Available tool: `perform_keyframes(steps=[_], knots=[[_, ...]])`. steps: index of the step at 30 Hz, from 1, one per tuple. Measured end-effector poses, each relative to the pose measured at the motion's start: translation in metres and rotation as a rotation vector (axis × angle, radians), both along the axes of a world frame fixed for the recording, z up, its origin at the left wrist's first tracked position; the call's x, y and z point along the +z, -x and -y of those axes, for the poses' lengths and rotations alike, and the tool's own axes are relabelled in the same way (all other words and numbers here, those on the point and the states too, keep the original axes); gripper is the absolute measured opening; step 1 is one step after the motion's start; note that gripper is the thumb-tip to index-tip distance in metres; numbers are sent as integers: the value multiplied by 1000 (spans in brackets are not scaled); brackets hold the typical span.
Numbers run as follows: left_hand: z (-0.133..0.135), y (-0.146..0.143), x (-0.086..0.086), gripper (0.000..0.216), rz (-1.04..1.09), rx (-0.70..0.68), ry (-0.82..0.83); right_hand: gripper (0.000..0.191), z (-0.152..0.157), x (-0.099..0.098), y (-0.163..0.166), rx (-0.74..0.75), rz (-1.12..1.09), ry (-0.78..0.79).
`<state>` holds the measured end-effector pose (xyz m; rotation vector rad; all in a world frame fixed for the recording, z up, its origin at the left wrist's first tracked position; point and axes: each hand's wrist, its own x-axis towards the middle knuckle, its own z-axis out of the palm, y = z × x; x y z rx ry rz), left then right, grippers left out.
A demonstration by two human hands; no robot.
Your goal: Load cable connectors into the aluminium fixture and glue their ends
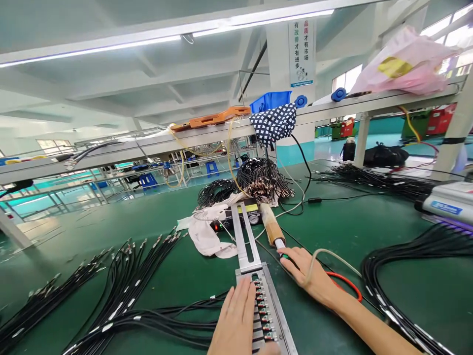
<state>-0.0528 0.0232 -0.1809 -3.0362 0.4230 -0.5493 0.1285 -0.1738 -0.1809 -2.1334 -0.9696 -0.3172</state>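
My left hand (236, 313) lies flat, fingers stretched, over a metal cable fixture (279, 315). Small connector ends (266, 310) sit in a row of slots along it, and black cables (177, 325) run out from under the hand to the left. At the fixture's far end, a slotted metal bar (246, 241) reaches to a black control box (254, 215) with a gauge. My right hand (305, 268) closes its fingers on a slim white and green tool (280, 243), whose far end meets a brown-taped tube (273, 229). A beige hose loops over this wrist.
Black cable bundles (129, 281) lie at left, with coiled cables (384, 276) at right. A white cloth (210, 236) is beside the box. Behind stands a heap of cables (264, 177). A shelf rail (148, 145) crosses above the green table (155, 212); a white device (449, 202) sits right.
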Motion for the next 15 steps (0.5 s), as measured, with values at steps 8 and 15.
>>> perform_keyframes(steps=[8, 15], knots=[[-7, -19, -16, 77, -255, -2, 239, 25, -4, 1, -2, 11, -44, -29], [26, -77, 61, 38, -254, 154, 715, 20, -3, 10, 2, -71, -94, -76]])
